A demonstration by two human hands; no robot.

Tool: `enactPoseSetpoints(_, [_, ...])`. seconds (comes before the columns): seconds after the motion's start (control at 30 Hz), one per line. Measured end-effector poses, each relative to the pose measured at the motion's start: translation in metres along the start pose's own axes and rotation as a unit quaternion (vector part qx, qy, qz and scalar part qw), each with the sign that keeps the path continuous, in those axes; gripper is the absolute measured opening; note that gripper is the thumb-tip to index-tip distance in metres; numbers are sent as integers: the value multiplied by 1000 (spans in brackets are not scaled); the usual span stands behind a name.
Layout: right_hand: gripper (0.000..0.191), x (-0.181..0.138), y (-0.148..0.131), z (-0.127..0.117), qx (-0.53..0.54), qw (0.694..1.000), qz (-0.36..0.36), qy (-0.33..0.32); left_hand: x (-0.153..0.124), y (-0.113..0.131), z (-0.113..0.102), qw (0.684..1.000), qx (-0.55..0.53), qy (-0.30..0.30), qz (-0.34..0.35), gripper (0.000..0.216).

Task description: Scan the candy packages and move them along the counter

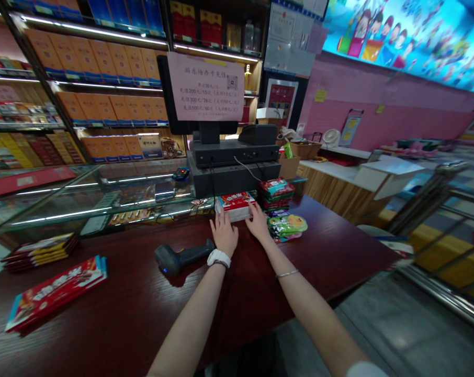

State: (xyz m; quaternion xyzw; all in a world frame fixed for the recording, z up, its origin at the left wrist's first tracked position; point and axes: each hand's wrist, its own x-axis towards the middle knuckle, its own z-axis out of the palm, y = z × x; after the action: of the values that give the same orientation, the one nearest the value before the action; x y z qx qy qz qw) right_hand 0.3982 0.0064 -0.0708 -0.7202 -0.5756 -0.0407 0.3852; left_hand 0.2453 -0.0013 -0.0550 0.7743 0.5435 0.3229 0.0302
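Observation:
A stack of red-and-white snack packets (237, 200) with blue ends lies at the back of the dark wooden counter, against the register base. At its front left, my left hand (224, 234) rests with fingers stretched out and spread, fingertips touching the packets. My right hand (258, 222) is closed around the stack's front right corner, thumb in front and fingers at the end. To the right sit a pile of red-and-green packets (276, 192) and colourful green pouches (287, 226). A black barcode scanner (182, 256) lies left of my left wrist.
Red chocolate-like packets (58, 291) and yellow-and-dark packets (41, 251) lie at the counter's left. Behind stand the cash register (235, 154) with a paper sign (207, 86) and a glass display case (135, 183). A metal railing (437, 209) stands at right.

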Motion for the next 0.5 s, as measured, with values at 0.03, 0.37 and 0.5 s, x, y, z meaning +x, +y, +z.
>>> enactPoseSetpoints(0.03, [71,1,2,1,17,1000,-5,9,0,0,0,1000,-1,2,-2,62])
enactPoseSetpoints(0.37, [70,1,2,6,26,1000,-5,-5,2,-4,1,999,-29,10,-21,66])
enactPoseSetpoints(0.5, [71,0,-1,7,3,1000,9,-24,3,-3,0,999,-23,-10,-23,68])
